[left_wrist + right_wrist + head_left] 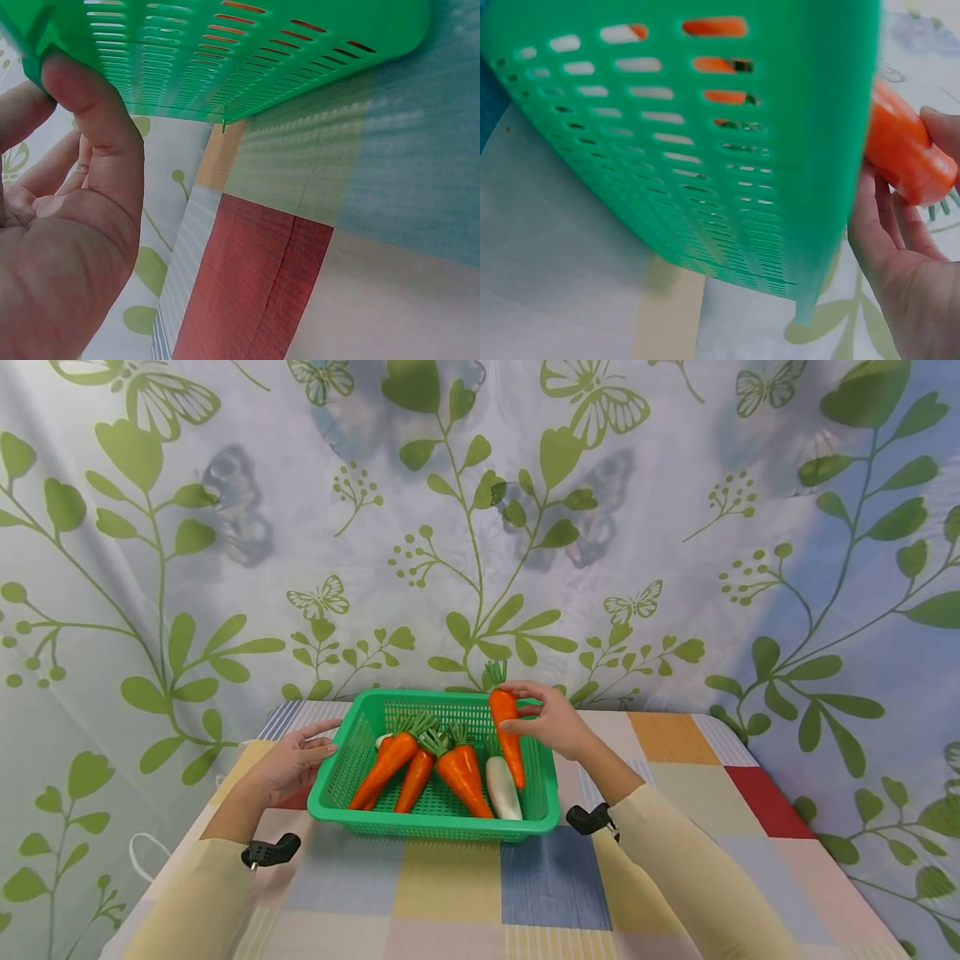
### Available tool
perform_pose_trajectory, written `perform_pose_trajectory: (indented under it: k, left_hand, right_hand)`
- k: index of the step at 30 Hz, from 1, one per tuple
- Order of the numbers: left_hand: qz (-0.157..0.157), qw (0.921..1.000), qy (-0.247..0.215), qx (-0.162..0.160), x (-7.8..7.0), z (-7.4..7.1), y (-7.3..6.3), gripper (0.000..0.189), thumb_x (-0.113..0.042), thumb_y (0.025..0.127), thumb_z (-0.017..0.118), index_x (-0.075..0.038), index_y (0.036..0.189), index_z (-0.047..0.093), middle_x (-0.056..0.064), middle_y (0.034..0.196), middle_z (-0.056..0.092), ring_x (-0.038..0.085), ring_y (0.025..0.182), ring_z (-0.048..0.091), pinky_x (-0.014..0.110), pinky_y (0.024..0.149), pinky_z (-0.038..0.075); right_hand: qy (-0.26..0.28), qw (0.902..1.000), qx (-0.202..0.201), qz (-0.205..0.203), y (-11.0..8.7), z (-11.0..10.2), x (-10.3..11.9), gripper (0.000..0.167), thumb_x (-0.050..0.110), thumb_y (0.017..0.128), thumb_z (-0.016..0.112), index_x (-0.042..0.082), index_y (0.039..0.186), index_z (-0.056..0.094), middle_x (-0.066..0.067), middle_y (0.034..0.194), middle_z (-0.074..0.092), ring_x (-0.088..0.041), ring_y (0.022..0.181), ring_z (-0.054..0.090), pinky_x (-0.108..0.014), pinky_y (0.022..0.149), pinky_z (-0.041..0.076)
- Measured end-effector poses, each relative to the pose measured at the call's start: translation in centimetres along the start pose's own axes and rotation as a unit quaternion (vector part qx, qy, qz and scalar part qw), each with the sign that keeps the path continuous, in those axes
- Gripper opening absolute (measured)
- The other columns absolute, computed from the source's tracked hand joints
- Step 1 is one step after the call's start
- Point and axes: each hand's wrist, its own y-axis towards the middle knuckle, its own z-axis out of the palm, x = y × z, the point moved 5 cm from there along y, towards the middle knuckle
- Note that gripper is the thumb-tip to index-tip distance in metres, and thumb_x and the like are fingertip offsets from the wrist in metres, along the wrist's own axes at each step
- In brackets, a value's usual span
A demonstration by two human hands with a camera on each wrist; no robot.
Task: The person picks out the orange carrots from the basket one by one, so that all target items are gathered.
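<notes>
A green plastic basket with slotted walls stands on the table. My left hand is at its left end, and in the left wrist view the thumb and a finger pinch the rim. My right hand grips a carrot near its leafy top, over the basket's right end. The carrot leans with its tip down beside a white radish. Several more carrots lie in the basket, leaves toward the back. In the right wrist view the basket wall hides the held carrot's lower part.
A patchwork-checked cloth covers the table. Behind it hangs a curtain printed with green leaves and butterflies, close to the table's back edge. A white cable loops beside the table's left edge.
</notes>
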Motion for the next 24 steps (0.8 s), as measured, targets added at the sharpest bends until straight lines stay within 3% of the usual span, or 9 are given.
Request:
perform_pose_trajectory:
  k: [7, 14, 24]
  left_hand:
    - [0.001, 0.9999, 0.012, -0.002, -0.1, 0.0, 0.0, 0.071, -0.015, 0.104, 0.060, -0.007, 0.162, 0.021, -0.006, 0.103, 0.068, 0.009, 0.096, 0.071, 0.028, 0.087, 0.062]
    - [0.004, 1.0000, 0.008, -0.002, -0.3, 0.0, -0.1, 0.071, -0.014, 0.104, 0.060, -0.005, 0.162, 0.020, -0.005, 0.102, 0.069, 0.010, 0.095, 0.072, 0.028, 0.086, 0.062]
    - [-0.005, 0.9998, 0.017, -0.007, -0.4, 0.0, -0.1, 0.074, -0.017, 0.103, 0.063, -0.007, 0.163, 0.021, -0.005, 0.105, 0.068, 0.010, 0.096, 0.071, 0.028, 0.086, 0.062]
  right_hand:
    - [0.074, 0.9952, -0.063, 0.004, -1.6, -1.7, 0.4, 0.063, 0.009, 0.089, 0.080, 0.014, 0.146, 0.055, -0.018, 0.142, 0.051, -0.023, 0.110, 0.071, -0.042, 0.082, 0.064]
    - [0.109, 0.9864, -0.120, 0.026, -3.6, -3.4, 0.1, 0.063, 0.007, 0.089, 0.079, 0.012, 0.146, 0.053, -0.011, 0.129, 0.057, -0.019, 0.108, 0.070, -0.039, 0.084, 0.064]
    - [0.151, 0.9784, -0.135, 0.038, -7.0, -5.8, -2.2, 0.062, 0.004, 0.093, 0.073, 0.009, 0.150, 0.046, -0.003, 0.123, 0.059, -0.015, 0.105, 0.071, -0.033, 0.086, 0.063]
